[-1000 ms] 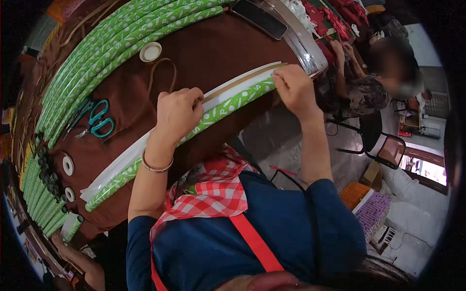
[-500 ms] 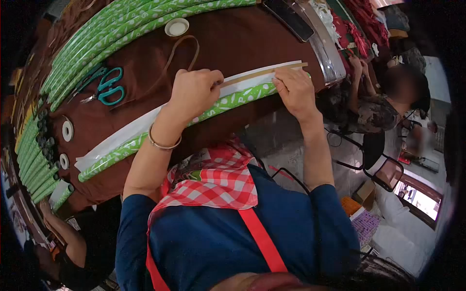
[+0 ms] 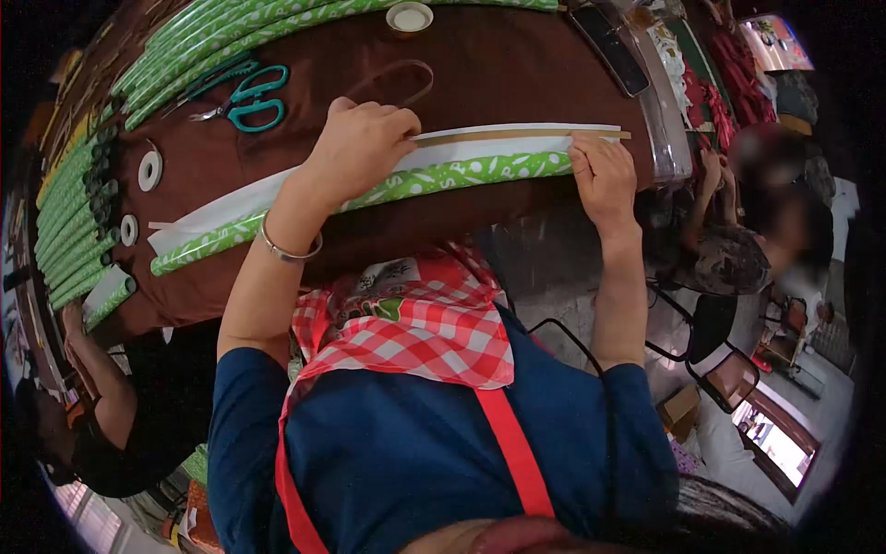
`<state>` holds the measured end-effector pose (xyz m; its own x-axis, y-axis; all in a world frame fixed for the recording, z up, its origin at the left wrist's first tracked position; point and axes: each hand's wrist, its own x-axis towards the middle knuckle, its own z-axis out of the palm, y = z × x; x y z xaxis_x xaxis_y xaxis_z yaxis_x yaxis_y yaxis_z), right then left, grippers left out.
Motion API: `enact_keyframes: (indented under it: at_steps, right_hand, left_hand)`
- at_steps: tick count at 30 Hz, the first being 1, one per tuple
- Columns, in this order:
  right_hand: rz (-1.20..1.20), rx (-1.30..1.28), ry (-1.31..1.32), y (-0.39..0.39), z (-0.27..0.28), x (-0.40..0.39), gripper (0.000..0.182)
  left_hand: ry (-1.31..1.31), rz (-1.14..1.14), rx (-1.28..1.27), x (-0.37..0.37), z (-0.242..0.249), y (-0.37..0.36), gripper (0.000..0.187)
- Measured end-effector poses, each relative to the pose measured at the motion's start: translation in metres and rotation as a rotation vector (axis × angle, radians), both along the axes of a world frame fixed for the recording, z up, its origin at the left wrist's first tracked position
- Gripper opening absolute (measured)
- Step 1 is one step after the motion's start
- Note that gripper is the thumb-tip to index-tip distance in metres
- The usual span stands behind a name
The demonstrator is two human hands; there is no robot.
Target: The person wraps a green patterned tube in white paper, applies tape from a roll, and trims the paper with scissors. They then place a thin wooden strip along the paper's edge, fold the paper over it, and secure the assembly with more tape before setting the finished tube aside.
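Observation:
A long roll of green patterned wrapping paper (image 3: pixel 471 172) lies across the front of the table, its white edge (image 3: pixel 208 214) unrolled along the far side. On that white edge runs a narrow tan strip of tape (image 3: pixel 526 134), its right end sticking out just past the paper. My left hand (image 3: pixel 365 143) is closed in a pinch over the tape at the middle of the roll; a loose tape loop (image 3: pixel 406 66) curls up behind it. Bent over the right end of the roll, my right hand (image 3: pixel 604 175) presses on paper and tape; its fingertips are partly hidden.
Teal scissors (image 3: pixel 254 97), a tape roll (image 3: pixel 409 17) and a phone (image 3: pixel 609 51) lie beyond. Finished green rolls (image 3: pixel 305 23) line the back, and more rolls (image 3: pixel 78 217) stack at left beside two white tape rolls (image 3: pixel 149 171). Other people sit at both sides.
My left hand has slid left along the white edge, and a longer stretch of tape lies between my hands. My right hand stays on the roll's right end. The camera view has shifted.

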<state>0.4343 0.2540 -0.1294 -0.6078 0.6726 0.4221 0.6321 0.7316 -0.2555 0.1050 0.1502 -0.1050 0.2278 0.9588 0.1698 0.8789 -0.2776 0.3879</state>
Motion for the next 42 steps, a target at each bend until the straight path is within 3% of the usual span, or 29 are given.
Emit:
enact_keyframes:
  at_steps: [4, 15, 17, 27, 29, 36, 42]
  right_hand:
    - [0.006, -0.014, 0.000, -0.001, 0.002, 0.000, 0.028]
    - [0.015, -0.018, -0.032, 0.003, -0.005, 0.004, 0.028]
    - [0.006, -0.045, -0.039, 0.002, -0.003, 0.004, 0.028]
    - [-0.004, -0.032, -0.040, 0.002, -0.006, 0.005, 0.028]
    - [-0.014, -0.053, -0.047, 0.002, -0.007, 0.006, 0.028]
    - [0.003, -0.039, -0.024, 0.002, -0.007, 0.005, 0.029]
    - [0.029, -0.049, -0.014, 0.003, -0.006, 0.004, 0.026]
  left_hand:
    - [0.166, -0.008, -0.024, -0.022, 0.010, -0.023, 0.012]
    - [0.178, 0.176, -0.065, -0.053, 0.007, -0.079, 0.009]
    - [0.057, 0.238, -0.094, -0.059, 0.004, -0.082, 0.011]
    - [0.000, 0.342, -0.151, -0.063, 0.012, -0.083, 0.020]
    - [-0.026, 0.380, -0.299, -0.057, 0.023, -0.083, 0.022]
    - [-0.121, 0.334, -0.144, -0.067, 0.009, -0.097, 0.024]
    - [0.040, 0.610, -0.267, -0.143, 0.018, -0.144, 0.024]
